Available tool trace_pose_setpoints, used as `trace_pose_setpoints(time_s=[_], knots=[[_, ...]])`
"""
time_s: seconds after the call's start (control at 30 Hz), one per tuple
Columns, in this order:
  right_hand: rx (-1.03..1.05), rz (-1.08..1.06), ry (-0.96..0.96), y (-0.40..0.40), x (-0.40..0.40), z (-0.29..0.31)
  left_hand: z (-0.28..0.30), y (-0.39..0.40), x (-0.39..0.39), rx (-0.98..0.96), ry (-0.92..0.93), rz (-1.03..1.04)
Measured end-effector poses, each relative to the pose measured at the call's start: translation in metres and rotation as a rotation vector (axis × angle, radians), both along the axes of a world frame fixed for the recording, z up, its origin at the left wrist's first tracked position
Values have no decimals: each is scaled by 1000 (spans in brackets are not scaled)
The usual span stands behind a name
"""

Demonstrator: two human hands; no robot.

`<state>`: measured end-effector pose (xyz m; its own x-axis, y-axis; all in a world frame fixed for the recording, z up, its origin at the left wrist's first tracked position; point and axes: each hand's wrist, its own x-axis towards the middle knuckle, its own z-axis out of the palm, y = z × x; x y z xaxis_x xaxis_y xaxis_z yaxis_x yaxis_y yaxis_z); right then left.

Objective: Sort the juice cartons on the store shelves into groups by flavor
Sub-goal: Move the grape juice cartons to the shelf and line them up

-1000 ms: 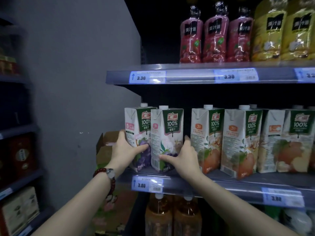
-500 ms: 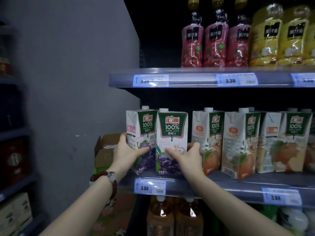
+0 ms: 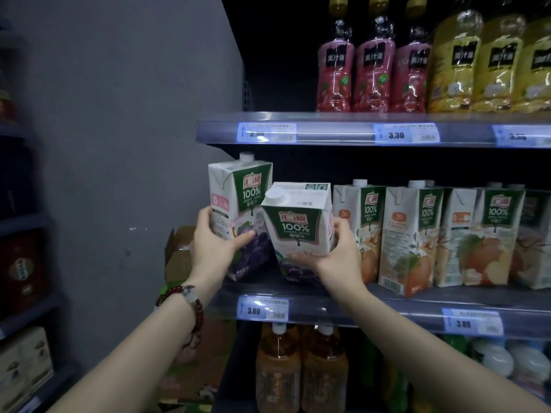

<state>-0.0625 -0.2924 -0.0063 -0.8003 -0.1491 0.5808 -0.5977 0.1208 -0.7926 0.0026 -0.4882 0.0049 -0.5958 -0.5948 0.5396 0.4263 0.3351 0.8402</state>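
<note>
Dimly lit store shelving is being seen beside a plain grey wall (image 3: 119, 129), with blue price tags along each shelf edge. On the middle shelf (image 3: 387, 302), two white cardboard grape juice cartons with green labels and purple grapes are being held at the left end. The left grape carton (image 3: 238, 198) is being gripped by the left hand (image 3: 214, 245), fingers closed around its lower part, and it is being kept raised and nearly upright. The right grape carton (image 3: 299, 225) is being gripped by the right hand (image 3: 337, 257) and is being tilted forward, so its white cap is pointing toward the camera. The two cartons are touching each other. Just to the right, white apple juice cartons (image 3: 417, 234) with orange fruit pictures are being kept standing in a row. A red bead bracelet (image 3: 190, 302) is being worn on the left wrist. Red and yellow plastic bottles (image 3: 411, 67) are being displayed on the upper shelf.
</note>
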Motion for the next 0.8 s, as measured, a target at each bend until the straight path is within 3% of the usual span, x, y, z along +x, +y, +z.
trace_pose_setpoints(time_s=[0.37, 0.57, 0.8], knots=[[-138, -33, -2, 54, 17, 16, 0, 47, 35, 264, -11, -414], [-147, -4, -151, 128, 33, -4, -24, 103, 30, 321, -64, -532], [-245, -113, -214, 236, 34, -19, -30, 205, 6, 321, -91, -638]])
